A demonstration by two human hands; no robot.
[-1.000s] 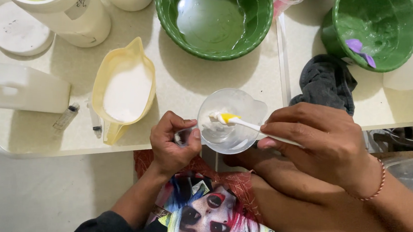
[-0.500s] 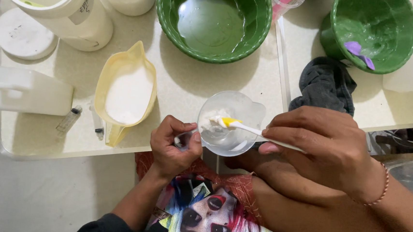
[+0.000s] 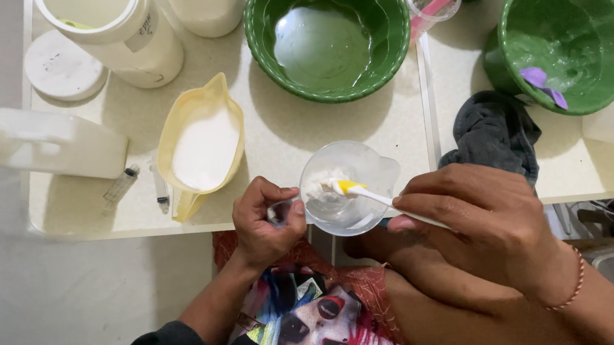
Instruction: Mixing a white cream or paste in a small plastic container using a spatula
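Note:
My left hand (image 3: 266, 222) grips the handle of a small clear plastic measuring cup (image 3: 348, 186) held at the table's front edge. My right hand (image 3: 487, 225) holds a white plastic spoon (image 3: 384, 199) with a yellow tip, its bowl inside the cup against a lump of white paste. A yellow jug (image 3: 202, 143) of white powder stands just left of the cup.
A green bowl (image 3: 326, 37) of cloudy liquid sits behind the cup, and a second green bowl (image 3: 565, 50) with a purple spoon at the right. A dark cloth (image 3: 495, 133), white tubs (image 3: 109, 18), a round lid (image 3: 62, 67), a white container (image 3: 53, 143) and syringes (image 3: 120, 183) lie around.
The cup and both hands have stayed nearly in place; the spoon tip has shifted slightly inside the cup.

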